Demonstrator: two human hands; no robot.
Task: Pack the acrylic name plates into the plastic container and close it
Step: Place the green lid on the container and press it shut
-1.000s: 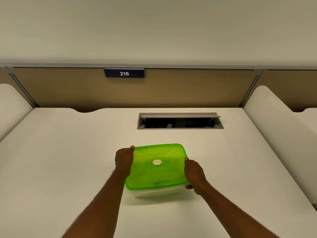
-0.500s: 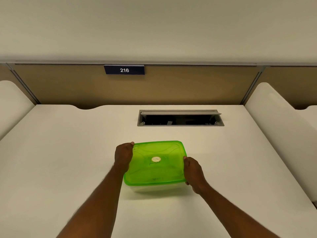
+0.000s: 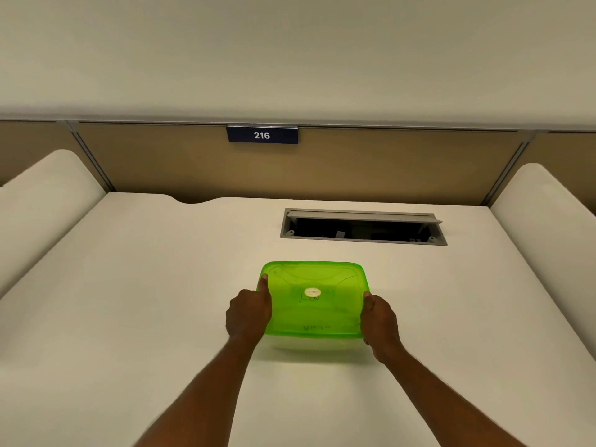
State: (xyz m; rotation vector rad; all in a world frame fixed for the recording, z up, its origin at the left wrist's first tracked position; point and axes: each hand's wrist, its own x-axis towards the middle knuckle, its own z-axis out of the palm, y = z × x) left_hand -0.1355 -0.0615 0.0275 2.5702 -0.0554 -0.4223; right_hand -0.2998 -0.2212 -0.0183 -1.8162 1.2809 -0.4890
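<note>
Both hands are on the plastic container [image 3: 314, 345] right now: left hand [image 3: 247, 314] on its left side with the thumb laid along the green lid [image 3: 312, 298], right hand [image 3: 380, 321] on the opposite side, fingers of both curled around the edges, holding it. It sits on the worktop [image 3: 145, 301] between the two hands. Looks like the closing step, with the lid already on, so next is probably pressing the rim down all round. Can't see any name plates through the lid. Beyond the fingertips there's an open cable hatch [image 3: 362, 227] and a "216" sign [image 3: 262, 135]; nothing's in the way.
</note>
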